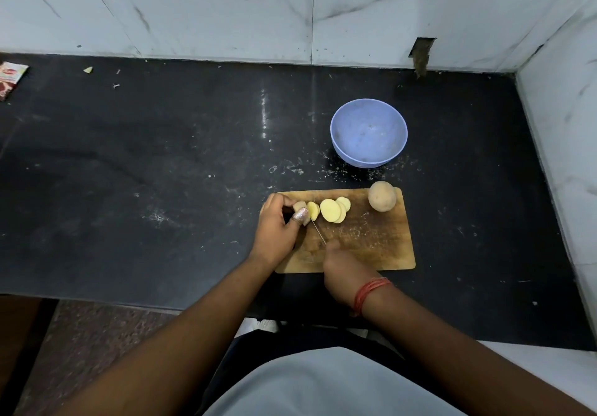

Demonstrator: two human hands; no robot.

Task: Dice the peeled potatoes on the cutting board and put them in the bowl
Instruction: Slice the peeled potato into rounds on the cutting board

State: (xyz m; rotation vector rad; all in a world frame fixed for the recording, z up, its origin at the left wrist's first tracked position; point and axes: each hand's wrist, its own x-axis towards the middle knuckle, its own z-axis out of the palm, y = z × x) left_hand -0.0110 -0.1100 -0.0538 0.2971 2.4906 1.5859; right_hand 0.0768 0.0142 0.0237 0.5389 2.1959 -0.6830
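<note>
On the cutting board [381,247], my left hand [274,225] grips the wet, slippery potato end [299,206] by its rounded back; my right hand [342,270] apparently clasps the knife [318,231]. Firm slices [332,210] lie beside; bowl [368,132] waits beyond.

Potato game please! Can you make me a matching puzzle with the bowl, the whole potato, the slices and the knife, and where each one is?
Things:
1. bowl
2. whole potato
3. potato slices
4. knife

Places:
A. back right corner of the cutting board
B. held in the right hand
C. on the dark counter behind the board
D. lying on the board next to the left hand

Pairs: 1-C, 2-A, 3-D, 4-B
</note>
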